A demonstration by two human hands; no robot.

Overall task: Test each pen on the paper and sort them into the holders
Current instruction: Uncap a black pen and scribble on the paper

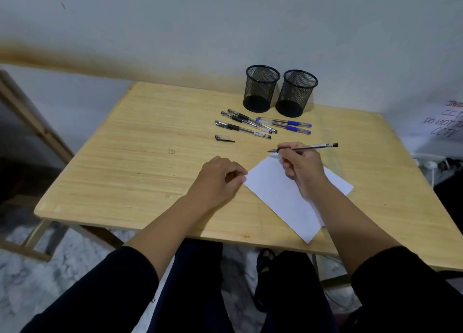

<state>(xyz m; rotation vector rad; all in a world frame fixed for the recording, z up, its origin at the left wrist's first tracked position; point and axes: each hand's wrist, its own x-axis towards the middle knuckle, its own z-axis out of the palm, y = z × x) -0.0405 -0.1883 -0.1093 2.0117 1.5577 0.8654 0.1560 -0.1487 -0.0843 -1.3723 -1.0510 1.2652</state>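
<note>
Pens loose on the table (120, 162): five capped, upper centre of frame, three black-grip pens (244, 130) to the left and two blue-grip pens (284, 125) to the right, all lying roughly left-right. One loose black cap (223, 139) sits just left of and below them. Left hand (217, 180), centre frame, fingers curled, pinches the left corner of the single white paper sheet (280, 195). Right hand (302, 166) grips a sixth, uncapped pen (304, 148) above the sheet's top corner; long axis near horizontal, tip pointing left. Two black mesh holders (280, 91) stand upright, side by side, behind the pens.
</note>
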